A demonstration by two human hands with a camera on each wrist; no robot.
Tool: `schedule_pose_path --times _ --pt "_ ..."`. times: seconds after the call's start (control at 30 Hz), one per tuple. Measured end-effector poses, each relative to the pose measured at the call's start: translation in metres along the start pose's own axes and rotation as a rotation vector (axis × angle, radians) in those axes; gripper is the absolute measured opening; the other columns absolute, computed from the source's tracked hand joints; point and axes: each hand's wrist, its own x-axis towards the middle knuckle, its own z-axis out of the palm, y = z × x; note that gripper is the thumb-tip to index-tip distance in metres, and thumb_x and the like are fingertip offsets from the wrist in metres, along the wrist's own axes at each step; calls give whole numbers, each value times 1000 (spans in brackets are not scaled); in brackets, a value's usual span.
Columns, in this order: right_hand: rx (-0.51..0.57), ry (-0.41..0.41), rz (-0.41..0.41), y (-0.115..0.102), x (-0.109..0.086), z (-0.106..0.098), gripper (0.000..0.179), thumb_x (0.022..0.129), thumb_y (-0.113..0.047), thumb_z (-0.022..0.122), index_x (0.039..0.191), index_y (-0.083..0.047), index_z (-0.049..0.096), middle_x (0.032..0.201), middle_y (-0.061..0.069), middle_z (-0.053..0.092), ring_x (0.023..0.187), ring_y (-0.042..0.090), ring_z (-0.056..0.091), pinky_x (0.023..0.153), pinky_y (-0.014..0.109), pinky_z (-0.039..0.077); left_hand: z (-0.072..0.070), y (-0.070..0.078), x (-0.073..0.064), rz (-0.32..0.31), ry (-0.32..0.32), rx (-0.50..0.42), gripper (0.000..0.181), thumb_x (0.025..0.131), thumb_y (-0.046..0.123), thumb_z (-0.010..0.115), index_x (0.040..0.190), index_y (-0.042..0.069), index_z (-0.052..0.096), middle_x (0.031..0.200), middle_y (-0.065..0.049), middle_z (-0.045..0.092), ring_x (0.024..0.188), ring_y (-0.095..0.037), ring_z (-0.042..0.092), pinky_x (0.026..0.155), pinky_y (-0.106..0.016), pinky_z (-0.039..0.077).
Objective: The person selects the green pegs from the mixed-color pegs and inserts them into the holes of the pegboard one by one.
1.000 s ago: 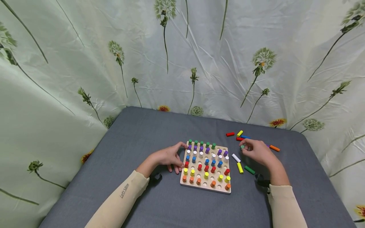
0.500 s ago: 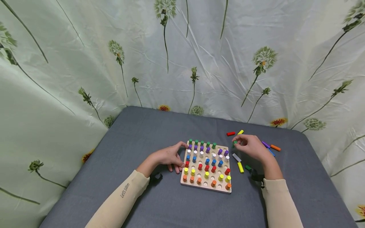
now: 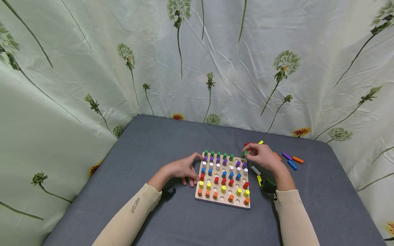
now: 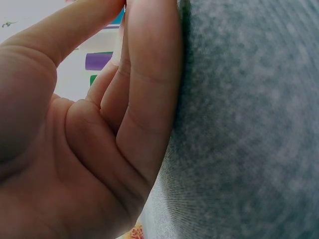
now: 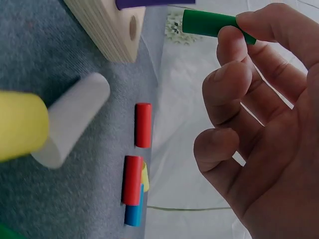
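Note:
A wooden pegboard (image 3: 212,201) bears rows of coloured pegs, with some bare holes among them. My left hand (image 3: 181,169) rests at its left side, forefinger at the far corner and thumb lower on the edge. Between thumb and forefinger, my right hand (image 3: 264,158) pinches a green peg (image 5: 209,24) by one end. In the head view this peg overlaps the board's far right corner, at the end of the row of standing green pegs (image 3: 219,154). A purple peg (image 3: 244,165) stands in the row just in front.
Right of the board lie a white peg (image 3: 255,170) and a yellow peg (image 3: 259,179). Beyond the right hand are purple (image 3: 287,156), orange (image 3: 298,159) and blue (image 3: 292,165) pegs. Red pegs (image 5: 143,124) lie behind it. A patterned curtain (image 3: 184,68) backs the grey table (image 3: 166,136).
My right hand has carried the green peg leftward from among the loose pegs to the board's far right corner. The left hand stays at the board's left edge.

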Motion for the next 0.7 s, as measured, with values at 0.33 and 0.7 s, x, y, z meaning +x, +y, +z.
schedule_pose_path --times 0.33,0.7 --pt "-3 -62 50 0 8 12 19 100 -14 70 117 -6 75 97 10 71 81 19 58 67 32 48 0 -1 0 9 1 4 73 98 12 78 153 23 32 83 -8 80 64 -15 75 50 -28 54" --pt "2 -84 47 -1 12 19 19 101 -11 68 117 -4 75 97 10 72 83 18 65 73 33 52 1 -1 0 11 0 -2 74 97 11 78 153 23 32 83 -8 80 63 -15 75 50 -29 54"
